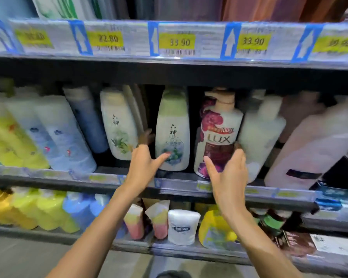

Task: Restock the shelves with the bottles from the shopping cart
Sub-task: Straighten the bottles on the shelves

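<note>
Head view: Lux bottle (217,135) upright at middle shelf (181,187) front edge. Right hand (227,173) cups its lower body; left hand (144,165) open, thumb touching green-cap bottle (173,131). Prob. heavy, slick plastic; hold low w/ body, not pump.

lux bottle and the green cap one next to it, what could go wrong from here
1. The LUX bottle stands at the shelf's front edge; the right hand curls round its lower part, so a clumsy release might tip it forward.
2. The left hand reaches beside the green-capped bottle, thumb on its label; a nudge could knock it against the aloe bottle.
3. The bottles right of the LUX bottle look crowded and could topple.
</note>
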Tool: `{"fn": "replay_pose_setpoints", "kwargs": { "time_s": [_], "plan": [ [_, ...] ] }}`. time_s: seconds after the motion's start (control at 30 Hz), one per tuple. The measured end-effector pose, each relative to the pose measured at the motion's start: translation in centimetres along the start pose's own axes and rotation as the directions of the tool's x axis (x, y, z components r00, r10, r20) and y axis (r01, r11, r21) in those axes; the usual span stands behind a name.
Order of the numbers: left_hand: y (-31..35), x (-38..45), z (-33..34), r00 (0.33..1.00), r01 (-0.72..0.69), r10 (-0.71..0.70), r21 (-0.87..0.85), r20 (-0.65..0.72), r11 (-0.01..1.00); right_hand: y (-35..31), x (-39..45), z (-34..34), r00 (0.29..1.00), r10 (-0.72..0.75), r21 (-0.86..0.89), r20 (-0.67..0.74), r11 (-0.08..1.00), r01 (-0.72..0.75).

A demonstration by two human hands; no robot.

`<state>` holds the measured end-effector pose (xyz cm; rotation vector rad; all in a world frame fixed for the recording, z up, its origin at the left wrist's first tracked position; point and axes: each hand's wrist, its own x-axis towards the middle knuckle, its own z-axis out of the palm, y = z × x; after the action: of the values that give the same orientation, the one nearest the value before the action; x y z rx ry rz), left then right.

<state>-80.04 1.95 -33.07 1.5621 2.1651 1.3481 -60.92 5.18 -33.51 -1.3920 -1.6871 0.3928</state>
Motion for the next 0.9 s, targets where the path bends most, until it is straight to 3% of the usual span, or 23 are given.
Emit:
{"fn": "replay_pose_setpoints", "kwargs": {
  "time_s": [0.07,0.17,0.5,0.63,0.9],
  "plan": [
    [-0.3,0.9,0.5,0.999,0.048,-0.047,-0.035,0.021,0.998,-0.1,0.2,0.4,0.999,-0.009,-0.016,-0.045,1.0,0.009],
    [-0.7,1.4,1.0,0.999,0.036,-0.028,-0.241,0.034,0.97,-0.3,0.5,0.6,0.998,0.008,-0.06,-0.064,0.998,-0.012],
    [-2.2,1.8,1.1,0.991,0.006,0.049,-0.399,0.127,0.917,-0.9,0.7,1.3,0.991,0.08,-0.119,-0.112,0.989,-0.093],
    [-3.0,2.3,0.7,0.98,-0.026,0.104,-0.406,0.172,0.913,-0.1,1.4,1.0,0.984,0.174,0.112,0.034,0.978,-0.176],
    [-2.7,2.4,1.3,0.98,-0.002,0.096,-0.476,0.175,0.879,1.5,3.2,0.3,0.974,0.119,0.15,0.191,0.977,-0.149]
  ]
}}
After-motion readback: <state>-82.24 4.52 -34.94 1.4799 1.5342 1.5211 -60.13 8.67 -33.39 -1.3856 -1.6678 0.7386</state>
